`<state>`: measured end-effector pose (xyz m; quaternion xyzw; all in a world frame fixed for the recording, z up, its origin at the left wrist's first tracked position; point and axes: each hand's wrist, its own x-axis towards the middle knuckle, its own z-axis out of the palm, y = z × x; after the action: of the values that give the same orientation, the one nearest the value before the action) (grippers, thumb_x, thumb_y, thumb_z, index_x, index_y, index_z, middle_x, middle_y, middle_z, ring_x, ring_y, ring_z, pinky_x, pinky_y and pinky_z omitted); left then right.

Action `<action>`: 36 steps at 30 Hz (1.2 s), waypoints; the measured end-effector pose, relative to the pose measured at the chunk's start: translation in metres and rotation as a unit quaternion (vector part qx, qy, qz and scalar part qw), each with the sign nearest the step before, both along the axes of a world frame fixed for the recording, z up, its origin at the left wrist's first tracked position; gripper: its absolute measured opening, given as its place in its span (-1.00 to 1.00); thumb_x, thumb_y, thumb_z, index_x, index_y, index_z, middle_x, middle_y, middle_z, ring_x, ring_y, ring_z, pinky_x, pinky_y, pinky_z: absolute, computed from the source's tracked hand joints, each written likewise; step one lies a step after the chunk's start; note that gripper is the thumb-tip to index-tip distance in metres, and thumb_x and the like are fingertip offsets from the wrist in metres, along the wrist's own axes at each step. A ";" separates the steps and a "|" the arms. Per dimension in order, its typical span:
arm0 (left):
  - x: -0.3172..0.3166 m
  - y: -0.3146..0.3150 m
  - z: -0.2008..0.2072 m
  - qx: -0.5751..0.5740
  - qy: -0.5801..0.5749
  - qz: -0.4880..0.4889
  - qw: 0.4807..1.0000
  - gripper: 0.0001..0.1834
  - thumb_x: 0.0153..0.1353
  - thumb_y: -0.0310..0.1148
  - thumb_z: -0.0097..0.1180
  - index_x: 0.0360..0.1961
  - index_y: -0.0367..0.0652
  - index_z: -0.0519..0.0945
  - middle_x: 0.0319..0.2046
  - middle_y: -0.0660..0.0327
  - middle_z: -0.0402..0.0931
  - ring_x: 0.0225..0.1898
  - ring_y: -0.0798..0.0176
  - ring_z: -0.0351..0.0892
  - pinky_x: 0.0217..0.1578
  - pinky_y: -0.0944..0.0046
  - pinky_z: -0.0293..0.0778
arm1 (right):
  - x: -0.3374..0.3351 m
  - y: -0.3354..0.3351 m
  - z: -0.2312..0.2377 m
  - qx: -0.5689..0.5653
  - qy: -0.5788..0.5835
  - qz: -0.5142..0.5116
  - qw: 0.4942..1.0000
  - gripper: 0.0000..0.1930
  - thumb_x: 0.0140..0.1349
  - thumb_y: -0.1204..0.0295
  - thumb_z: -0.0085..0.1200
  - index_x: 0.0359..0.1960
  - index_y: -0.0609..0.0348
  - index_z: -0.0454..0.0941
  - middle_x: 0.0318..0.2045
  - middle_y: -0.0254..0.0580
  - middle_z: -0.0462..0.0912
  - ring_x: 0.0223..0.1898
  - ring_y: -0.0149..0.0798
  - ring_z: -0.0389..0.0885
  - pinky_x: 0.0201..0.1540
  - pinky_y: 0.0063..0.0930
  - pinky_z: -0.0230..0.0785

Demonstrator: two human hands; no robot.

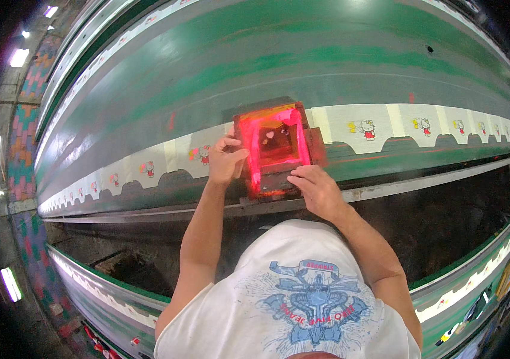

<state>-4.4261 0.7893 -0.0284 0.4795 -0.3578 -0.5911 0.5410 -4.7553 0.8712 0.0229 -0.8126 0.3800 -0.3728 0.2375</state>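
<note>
A small screen-printing frame [256, 175], its border smeared with bright red-pink ink, lies across the row of white cut pieces [380, 113] on the long green table. Through its dark mesh a small pale heart shape shows. My left hand [226, 160] grips the frame's left side, fingers bent over the edge. At the near right corner, the closed fingers of my right hand [319, 190] press on the frame. The piece beneath the frame is mostly hidden. Pieces on both sides bear a small cartoon figure in red and yellow.
The long green table [267, 54] has a pale rail [386, 189] along its near edge. A dark aisle [440, 221] runs between it and another table [476, 308] with white pieces behind me. Further tables stand at the far left.
</note>
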 end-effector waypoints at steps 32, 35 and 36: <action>-0.001 0.001 -0.008 -0.099 -0.208 -0.021 0.973 -0.61 0.28 -0.52 0.61 0.10 -0.31 0.77 0.66 -0.19 0.52 0.51 0.06 0.68 0.45 0.05 0.61 | 0.051 -0.148 0.017 -0.001 0.237 -0.001 0.971 -0.48 0.27 0.65 0.23 0.30 0.12 0.78 0.18 0.06 0.84 0.29 0.23 0.75 0.46 0.14 0.55; -0.002 0.000 -0.010 -0.148 -0.268 0.003 0.952 -0.56 0.25 -0.48 0.62 0.14 -0.27 0.80 0.60 -0.23 0.57 0.54 -0.06 0.67 0.49 0.00 0.59 | 0.055 -0.124 0.012 -0.027 0.241 -0.014 0.970 -0.44 0.27 0.65 0.23 0.34 0.05 0.77 0.19 0.00 0.83 0.29 0.21 0.75 0.43 0.15 0.56; -0.003 -0.001 -0.011 -0.157 -0.274 0.015 0.949 -0.56 0.21 -0.45 0.64 0.11 -0.25 0.81 0.57 -0.26 0.60 0.53 -0.11 0.68 0.50 -0.03 0.58 | 0.057 -0.115 0.010 -0.023 0.246 -0.027 0.969 -0.43 0.27 0.64 0.23 0.35 0.04 0.77 0.19 -0.02 0.83 0.29 0.19 0.75 0.43 0.16 0.56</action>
<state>-4.4291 0.7885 -0.0395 0.5374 -0.5735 -0.3653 0.4988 -4.6984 0.7564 0.0329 -0.8739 0.4399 -0.1767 0.1078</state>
